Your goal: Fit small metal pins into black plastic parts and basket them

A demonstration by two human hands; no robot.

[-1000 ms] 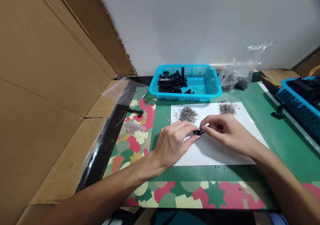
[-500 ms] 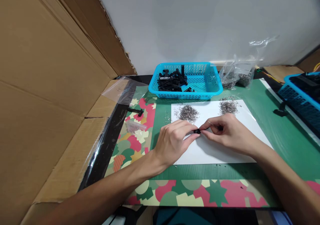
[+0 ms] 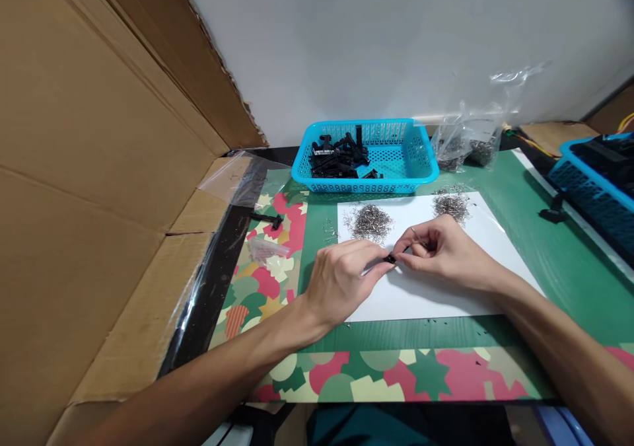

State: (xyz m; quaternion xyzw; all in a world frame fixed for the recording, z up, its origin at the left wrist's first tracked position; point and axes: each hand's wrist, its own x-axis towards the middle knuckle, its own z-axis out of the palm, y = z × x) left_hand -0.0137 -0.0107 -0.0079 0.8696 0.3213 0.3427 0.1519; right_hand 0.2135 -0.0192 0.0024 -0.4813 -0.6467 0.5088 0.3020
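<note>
A small black part (image 3: 390, 258) is pinched between the thumb and fingers of my left hand (image 3: 344, 277), above a white sheet (image 3: 421, 300). The fingertips of my right hand (image 3: 440, 251) touch the part's right end, and a thin metal piece shows between its fingers. Behind my left hand lies a pile of small metal pieces (image 3: 371, 223). A second such pile (image 3: 450, 205) is behind my right hand. Details of the black part are hidden by the fingers.
A blue basket (image 3: 364, 185) of black parts stands at the back. Clear bags (image 3: 463, 148) of metal pieces are beside it. Another blue basket (image 3: 592, 185) is at the right. A black part (image 3: 267, 220) lies at the left, near a small plastic bag (image 3: 267, 249). Cardboard walls the left side.
My right hand has shifted slightly up and its grip has changed a little. My left hand still holds the black part. The whole view has shifted slightly.
</note>
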